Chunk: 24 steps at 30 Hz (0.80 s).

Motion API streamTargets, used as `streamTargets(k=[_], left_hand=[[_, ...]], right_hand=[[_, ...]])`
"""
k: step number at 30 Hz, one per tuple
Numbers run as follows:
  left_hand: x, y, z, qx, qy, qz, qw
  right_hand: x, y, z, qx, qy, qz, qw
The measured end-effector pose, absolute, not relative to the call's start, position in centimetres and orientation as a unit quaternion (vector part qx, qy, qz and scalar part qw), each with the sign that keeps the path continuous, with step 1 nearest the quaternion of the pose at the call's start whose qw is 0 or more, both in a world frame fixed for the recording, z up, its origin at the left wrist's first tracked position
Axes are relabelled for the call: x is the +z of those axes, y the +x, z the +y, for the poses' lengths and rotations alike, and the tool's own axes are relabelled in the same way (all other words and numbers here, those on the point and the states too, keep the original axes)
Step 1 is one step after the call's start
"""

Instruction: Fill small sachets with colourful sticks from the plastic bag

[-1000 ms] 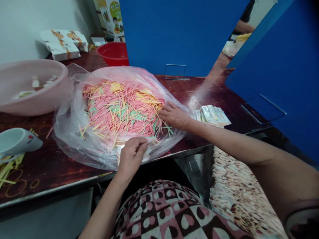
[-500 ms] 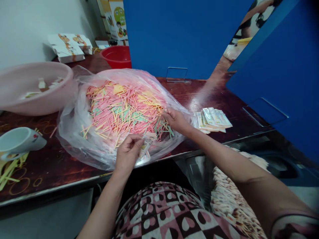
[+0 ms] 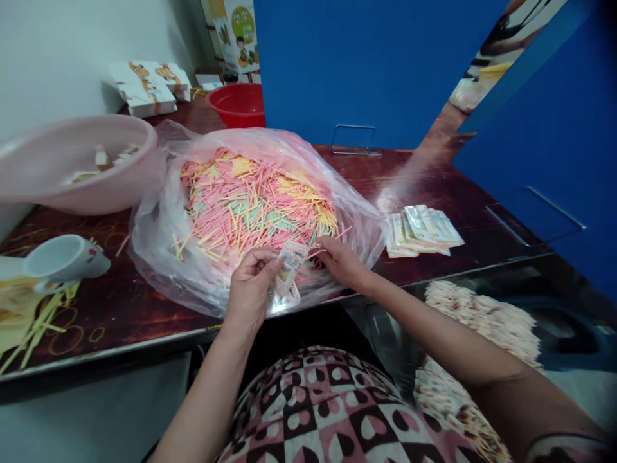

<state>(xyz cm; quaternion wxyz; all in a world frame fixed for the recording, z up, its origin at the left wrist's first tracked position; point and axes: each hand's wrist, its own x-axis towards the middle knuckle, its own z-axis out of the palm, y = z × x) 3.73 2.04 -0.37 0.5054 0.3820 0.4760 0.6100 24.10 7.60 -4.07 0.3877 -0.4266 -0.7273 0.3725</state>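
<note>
My left hand (image 3: 250,283) pinches a small clear packet with printing (image 3: 293,258); part of a second packet shows just below it. My right hand (image 3: 342,262) is closed beside the packet's upper end, its fingertips pinching what look like thin pink sticks. Both hands are over the near edge of a large clear plastic bag (image 3: 159,263), which lies open on the table. Heaped inside the bag are short thin sticks (image 3: 250,206) in pink, yellow and green. A stack of flat printed packets (image 3: 424,230) lies to the right of the bag.
A pale pink basin (image 3: 96,193) and a white mug (image 3: 60,257) stand at the left, near yellow strips (image 3: 38,328). Behind are a red basin (image 3: 238,106), white boxes (image 3: 149,96) and blue panels (image 3: 347,71). Many packets (image 3: 477,328) fill a container below the table edge.
My right hand has drawn back from the stick heap towards my left hand, bringing thin sticks. The packet in my left hand is now raised and more visible. The view has shifted slightly.
</note>
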Motion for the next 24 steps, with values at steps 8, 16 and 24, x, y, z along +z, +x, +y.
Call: streamTargets(k=[8,16,24], left_hand=[[-0.6,4.0,2.0,0.617,0.377,0.466,0.51],[-0.7,4.4,2.0,0.611,0.373,0.449,0.535],[-0.2,4.9,2.1,0.61,0.351,0.43,0.566]], right_hand=[[0.2,23.3,7.9,0.565,-0.385,-0.492,0.539],[2.4,19.3,4.7,0.515,-0.336,-0.527,0.587],[1.4,18.8,4.1,0.478,-0.323,-0.578,0.576]])
